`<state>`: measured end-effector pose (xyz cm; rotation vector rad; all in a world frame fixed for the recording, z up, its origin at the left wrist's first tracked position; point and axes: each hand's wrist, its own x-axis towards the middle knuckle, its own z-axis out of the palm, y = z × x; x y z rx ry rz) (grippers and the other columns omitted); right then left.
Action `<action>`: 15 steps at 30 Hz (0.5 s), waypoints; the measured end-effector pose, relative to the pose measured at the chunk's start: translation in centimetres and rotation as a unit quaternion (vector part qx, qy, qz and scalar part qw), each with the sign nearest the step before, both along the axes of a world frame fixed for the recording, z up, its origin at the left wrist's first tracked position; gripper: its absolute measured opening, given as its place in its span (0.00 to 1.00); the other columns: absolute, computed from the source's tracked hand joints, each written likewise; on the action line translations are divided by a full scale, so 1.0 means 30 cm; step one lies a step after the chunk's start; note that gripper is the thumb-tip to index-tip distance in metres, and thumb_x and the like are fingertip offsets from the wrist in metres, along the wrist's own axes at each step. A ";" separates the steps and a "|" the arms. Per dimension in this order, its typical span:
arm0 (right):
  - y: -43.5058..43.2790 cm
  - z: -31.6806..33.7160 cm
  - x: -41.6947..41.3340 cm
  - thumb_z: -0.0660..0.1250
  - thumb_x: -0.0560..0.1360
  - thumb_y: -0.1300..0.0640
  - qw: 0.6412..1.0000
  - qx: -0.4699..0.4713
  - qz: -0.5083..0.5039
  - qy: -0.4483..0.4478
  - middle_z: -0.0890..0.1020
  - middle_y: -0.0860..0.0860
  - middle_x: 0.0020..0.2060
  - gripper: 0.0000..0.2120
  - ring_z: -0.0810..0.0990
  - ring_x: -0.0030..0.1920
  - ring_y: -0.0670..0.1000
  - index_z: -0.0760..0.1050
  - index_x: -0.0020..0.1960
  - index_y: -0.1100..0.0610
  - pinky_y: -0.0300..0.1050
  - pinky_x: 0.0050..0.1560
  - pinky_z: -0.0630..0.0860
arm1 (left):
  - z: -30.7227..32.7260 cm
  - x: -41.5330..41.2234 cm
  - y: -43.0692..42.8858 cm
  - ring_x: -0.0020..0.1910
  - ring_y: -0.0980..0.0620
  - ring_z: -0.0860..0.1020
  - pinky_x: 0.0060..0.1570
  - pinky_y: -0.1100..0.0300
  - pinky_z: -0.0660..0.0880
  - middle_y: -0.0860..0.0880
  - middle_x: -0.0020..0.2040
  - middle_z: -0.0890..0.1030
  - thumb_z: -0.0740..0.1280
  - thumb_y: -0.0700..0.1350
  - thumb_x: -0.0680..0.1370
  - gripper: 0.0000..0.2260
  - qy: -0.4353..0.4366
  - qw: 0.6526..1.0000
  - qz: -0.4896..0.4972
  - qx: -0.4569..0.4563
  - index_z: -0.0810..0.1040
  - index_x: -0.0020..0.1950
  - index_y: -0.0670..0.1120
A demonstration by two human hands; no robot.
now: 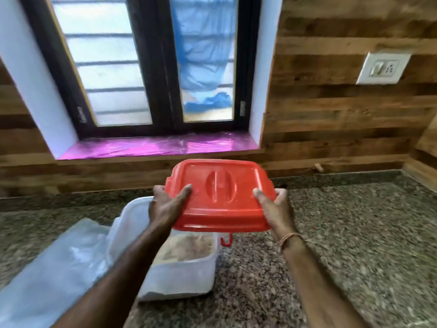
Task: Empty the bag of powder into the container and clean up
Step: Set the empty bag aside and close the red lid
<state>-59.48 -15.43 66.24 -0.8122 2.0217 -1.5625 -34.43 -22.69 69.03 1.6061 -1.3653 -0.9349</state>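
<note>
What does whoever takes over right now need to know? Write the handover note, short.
Left hand: grips the red lid at its left edge, thumb on top.
Right hand: grips the lid's right edge the same way.
Lid: in the air, tilted, over the far side of the container, not seated.
Container: open on the counter, with powder inside.
Bag: lies slack on the counter, left of the container, and looks emptied.
Done: the pour, apparently.
Left: press the lid on, clear the bag away, check the counter for spills (too blurred to tell).
</note>
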 end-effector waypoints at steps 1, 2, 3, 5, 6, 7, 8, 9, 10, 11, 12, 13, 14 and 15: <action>-0.024 -0.014 0.078 0.74 0.64 0.34 1.000 0.013 0.006 0.010 0.83 0.53 0.52 0.30 0.84 0.50 0.56 0.73 0.57 0.51 0.53 0.53 0.82 | -0.007 0.078 -0.003 0.55 0.42 0.81 0.58 0.47 0.78 0.45 0.54 0.83 0.74 0.70 0.67 0.34 -0.012 1.000 0.018 -0.002 0.73 0.61 0.48; -0.046 -0.028 0.154 0.71 0.61 0.30 0.999 0.025 0.010 0.024 0.83 0.53 0.51 0.33 0.84 0.50 0.56 0.73 0.55 0.53 0.53 0.52 0.82 | -0.017 0.155 -0.004 0.55 0.42 0.82 0.58 0.47 0.78 0.44 0.55 0.84 0.72 0.72 0.64 0.36 -0.020 0.999 0.032 0.000 0.75 0.61 0.48; -0.070 -0.051 0.215 0.69 0.58 0.28 0.998 0.042 0.017 0.041 0.84 0.53 0.50 0.37 0.84 0.49 0.56 0.75 0.54 0.54 0.52 0.51 0.82 | -0.033 0.226 -0.004 0.55 0.41 0.82 0.57 0.47 0.78 0.44 0.55 0.84 0.70 0.73 0.62 0.38 -0.030 0.999 0.041 0.000 0.77 0.62 0.48; -0.105 -0.084 0.317 0.66 0.56 0.25 0.995 0.066 0.032 0.068 0.85 0.54 0.48 0.40 0.85 0.48 0.56 0.77 0.54 0.56 0.51 0.49 0.82 | -0.056 0.344 0.007 0.54 0.41 0.83 0.55 0.48 0.79 0.44 0.53 0.85 0.68 0.73 0.63 0.36 -0.045 0.998 0.053 0.010 0.79 0.59 0.49; -0.125 -0.106 0.346 0.65 0.57 0.25 0.994 0.074 0.036 0.076 0.85 0.55 0.49 0.41 0.85 0.49 0.56 0.78 0.54 0.57 0.52 0.50 0.82 | -0.064 0.382 0.010 0.53 0.41 0.83 0.54 0.49 0.79 0.45 0.50 0.85 0.69 0.72 0.65 0.32 -0.045 0.997 0.056 0.015 0.80 0.56 0.50; -0.135 -0.115 0.369 0.64 0.57 0.24 0.993 0.080 0.033 0.082 0.85 0.56 0.51 0.42 0.85 0.51 0.57 0.78 0.55 0.57 0.53 0.51 0.82 | -0.073 0.409 0.009 0.51 0.41 0.83 0.52 0.49 0.80 0.46 0.47 0.84 0.71 0.71 0.67 0.27 -0.043 0.998 0.054 0.013 0.80 0.52 0.51; -0.146 -0.126 0.387 0.63 0.57 0.23 0.992 0.089 0.028 0.089 0.84 0.57 0.52 0.43 0.84 0.53 0.59 0.77 0.56 0.57 0.54 0.53 0.82 | -0.074 0.427 0.009 0.50 0.42 0.84 0.51 0.50 0.80 0.48 0.45 0.84 0.72 0.69 0.69 0.22 -0.046 0.998 0.052 0.013 0.79 0.50 0.52; -0.154 -0.134 0.401 0.62 0.57 0.23 0.991 0.098 0.021 0.092 0.84 0.58 0.54 0.44 0.83 0.55 0.60 0.77 0.56 0.58 0.55 0.55 0.81 | -0.084 0.444 -0.001 0.50 0.42 0.84 0.51 0.50 0.80 0.49 0.45 0.83 0.73 0.68 0.71 0.20 -0.047 0.998 0.047 0.002 0.79 0.49 0.52; -0.156 -0.135 0.416 0.62 0.58 0.23 0.990 0.102 0.010 0.097 0.83 0.60 0.56 0.44 0.82 0.56 0.61 0.77 0.57 0.59 0.54 0.57 0.80 | -0.090 0.453 -0.008 0.51 0.42 0.83 0.52 0.49 0.80 0.48 0.48 0.84 0.72 0.68 0.71 0.22 -0.043 0.998 0.041 -0.006 0.80 0.50 0.51; -0.151 -0.128 0.431 0.63 0.60 0.24 0.988 0.110 -0.001 0.104 0.81 0.61 0.57 0.43 0.81 0.58 0.61 0.77 0.57 0.60 0.53 0.57 0.79 | -0.111 0.464 -0.024 0.53 0.42 0.83 0.54 0.47 0.80 0.46 0.54 0.84 0.71 0.71 0.70 0.27 -0.037 0.999 0.035 -0.015 0.81 0.54 0.50; -0.149 -0.125 0.444 0.64 0.62 0.26 0.986 0.119 -0.010 0.114 0.80 0.61 0.58 0.42 0.79 0.59 0.62 0.77 0.58 0.60 0.52 0.58 0.78 | -0.125 0.473 -0.032 0.58 0.40 0.82 0.56 0.47 0.80 0.42 0.62 0.81 0.70 0.73 0.69 0.31 -0.046 0.998 0.029 -0.010 0.81 0.57 0.49; -0.142 -0.117 0.454 0.66 0.65 0.28 0.983 0.133 -0.014 0.123 0.79 0.62 0.59 0.39 0.77 0.61 0.63 0.77 0.58 0.61 0.53 0.60 0.76 | -0.148 0.482 -0.044 0.61 0.39 0.80 0.58 0.47 0.79 0.40 0.70 0.75 0.69 0.73 0.69 0.33 -0.058 0.998 0.022 -0.007 0.81 0.60 0.49; -0.140 -0.120 0.457 0.68 0.68 0.30 0.980 0.149 -0.017 0.133 0.78 0.62 0.61 0.37 0.75 0.64 0.63 0.76 0.59 0.61 0.53 0.63 0.74 | -0.162 0.490 -0.045 0.62 0.38 0.79 0.57 0.48 0.79 0.39 0.73 0.73 0.69 0.72 0.69 0.32 -0.063 0.998 0.015 0.002 0.81 0.61 0.49; -0.137 -0.121 0.463 0.70 0.69 0.32 0.976 0.164 -0.018 0.142 0.77 0.62 0.62 0.35 0.73 0.65 0.64 0.75 0.60 0.62 0.54 0.65 0.71 | -0.182 0.503 -0.050 0.59 0.39 0.81 0.54 0.49 0.79 0.40 0.69 0.76 0.69 0.72 0.69 0.32 -0.053 0.999 0.001 0.008 0.80 0.61 0.49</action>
